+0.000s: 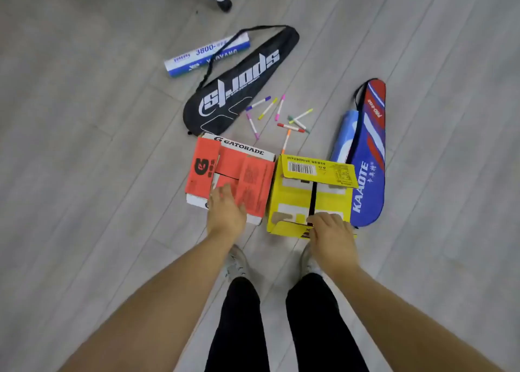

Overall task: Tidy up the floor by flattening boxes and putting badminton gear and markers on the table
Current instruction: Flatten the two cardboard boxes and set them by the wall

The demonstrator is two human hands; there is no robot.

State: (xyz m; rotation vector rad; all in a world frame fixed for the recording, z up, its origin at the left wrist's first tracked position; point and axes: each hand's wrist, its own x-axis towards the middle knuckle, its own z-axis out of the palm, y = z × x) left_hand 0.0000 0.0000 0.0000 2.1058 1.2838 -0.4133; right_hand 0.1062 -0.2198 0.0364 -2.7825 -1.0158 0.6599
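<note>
Both hands reach down to two boxes side by side on the grey plank floor (84, 146). The left hand (225, 211) lies with a released grip, fingers spread, on the red Gatorade box (239, 169). The right hand (329, 231) pinches the near flap of the yellow box (298, 200) (its far flap stands raised). Beyond them lie scattered markers (278, 118), a black racket bag (242, 82) with a shuttlecock tube (205, 55) at its far left, and a blue racket bag (368, 158) right of the yellow box.
</note>
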